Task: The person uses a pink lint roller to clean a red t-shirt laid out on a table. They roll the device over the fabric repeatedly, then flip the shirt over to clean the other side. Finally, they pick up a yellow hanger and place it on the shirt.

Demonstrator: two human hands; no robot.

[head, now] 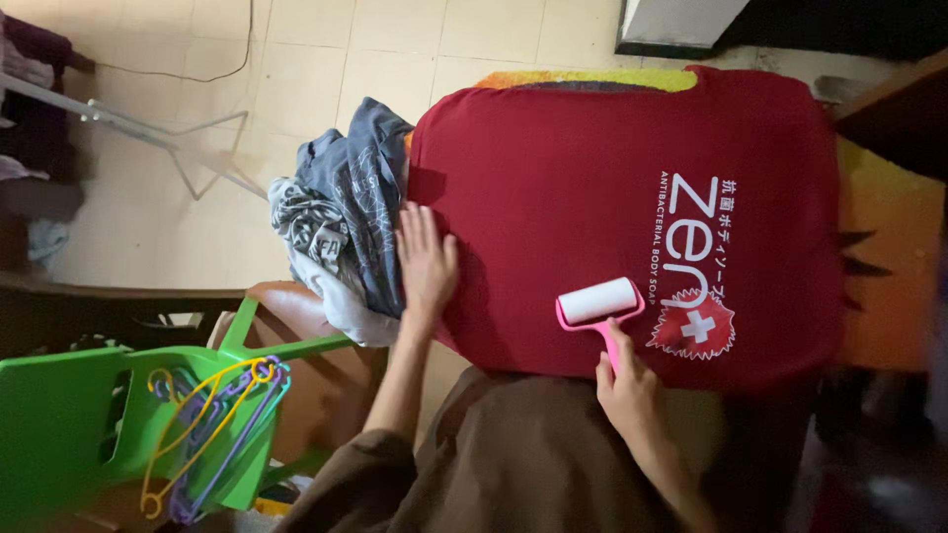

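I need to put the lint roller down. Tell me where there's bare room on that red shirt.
Free: the wide red shirt stretch between the left hand and the white print. Crowded: the left edge, against the pile of grey clothes, and around the lint roller in the right hand.

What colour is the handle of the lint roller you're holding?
Pink, with a white roll; the lint roller in the right hand shows in the head view.
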